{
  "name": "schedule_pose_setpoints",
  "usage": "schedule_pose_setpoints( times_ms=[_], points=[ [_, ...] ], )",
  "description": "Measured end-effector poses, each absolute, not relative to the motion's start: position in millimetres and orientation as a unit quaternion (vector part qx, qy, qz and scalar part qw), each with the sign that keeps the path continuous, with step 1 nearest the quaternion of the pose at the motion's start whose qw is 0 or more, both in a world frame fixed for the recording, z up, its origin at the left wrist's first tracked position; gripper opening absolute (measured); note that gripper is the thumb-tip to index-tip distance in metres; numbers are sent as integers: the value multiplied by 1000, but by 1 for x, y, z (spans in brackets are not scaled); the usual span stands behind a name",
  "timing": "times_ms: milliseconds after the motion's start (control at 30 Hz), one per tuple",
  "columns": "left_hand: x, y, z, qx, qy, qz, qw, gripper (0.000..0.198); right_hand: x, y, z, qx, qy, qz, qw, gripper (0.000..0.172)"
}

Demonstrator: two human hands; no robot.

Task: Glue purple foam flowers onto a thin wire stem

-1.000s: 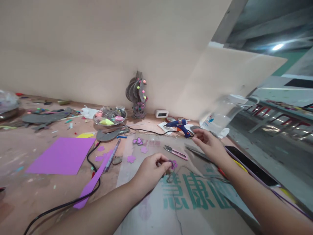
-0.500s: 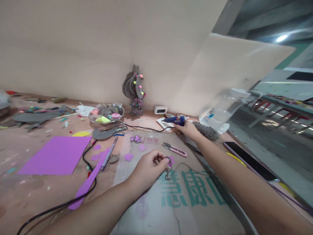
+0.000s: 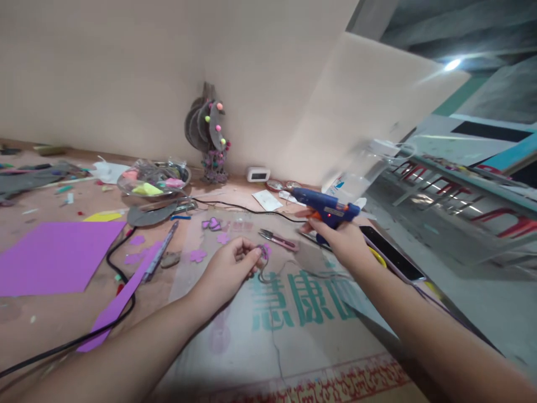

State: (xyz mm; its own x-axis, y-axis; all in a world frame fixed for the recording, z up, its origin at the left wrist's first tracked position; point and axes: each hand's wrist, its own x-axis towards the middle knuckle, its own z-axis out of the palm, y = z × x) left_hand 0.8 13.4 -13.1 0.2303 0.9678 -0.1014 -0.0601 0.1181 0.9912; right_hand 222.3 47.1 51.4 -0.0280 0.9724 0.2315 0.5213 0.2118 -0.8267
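Note:
My left hand [image 3: 232, 263] pinches a small purple flower cutout [image 3: 267, 251] with grey yarn along its edge. A loose tail of the yarn [image 3: 274, 336] trails over the plastic sheet [image 3: 239, 358] towards me. My right hand [image 3: 344, 240] is wrapped round the handle of a blue hot glue gun [image 3: 325, 205], raised above the table with its nozzle pointing left. A small red light glows on its side. Between the hands lie thread snips [image 3: 279, 240]. More purple flowers [image 3: 198, 256] and a yarn-edged purple piece [image 3: 212, 224] rest left of the snips.
At left are a purple sheet [image 3: 59, 257], a purple strip [image 3: 113, 313], a pen [image 3: 161, 249] and a black cord [image 3: 84, 337]. Behind stand a bowl of clay packets [image 3: 153, 182], a grey decorated model [image 3: 207, 134] and a white clock [image 3: 258, 174]. A phone [image 3: 392, 254] lies right.
My right hand has lifted the glue gun off the white card and brought it nearer. My left hand keeps its pinch on the flower. The view has turned a little to the right.

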Motion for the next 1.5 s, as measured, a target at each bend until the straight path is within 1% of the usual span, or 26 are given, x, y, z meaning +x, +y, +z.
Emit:
schedule_pose_setpoints(
  times_ms=[67, 200, 333, 500, 667, 1000, 1167, 1500],
  points=[
    [0, 13, -11, 509, 450, 430, 595, 18, 227, 26, 47, -562, -678, 269, 389, 18],
    [-1, 11, -8, 513, 455, 431, 587, 18, 231, 3, 31, -548, -712, 245, 364, 21],
    [-1, 10, -7, 531, 471, 426, 560, 18, 232, -2, 19, -483, -753, 282, 347, 23],
    [-1, 9, -6, 555, 498, 411, 524, 17, 234, -3, 12, -493, -757, 300, 306, 28],
    [-1, 8, -3, 571, 505, 407, 503, 16, 231, -5, 10, -506, -758, 273, 309, 36],
    [-1, 7, -5, 575, 499, 409, 503, 15, 231, -3, 7, -510, -772, 236, 297, 41],
    [-1, 7, -3, 580, 503, 403, 499, 14, 227, -2, 9, -502, -768, 261, 300, 40],
    [-2, 6, -5, 597, 507, 397, 478, 15, 227, -1, 8, -519, -766, 239, 295, 40]
  ],
)
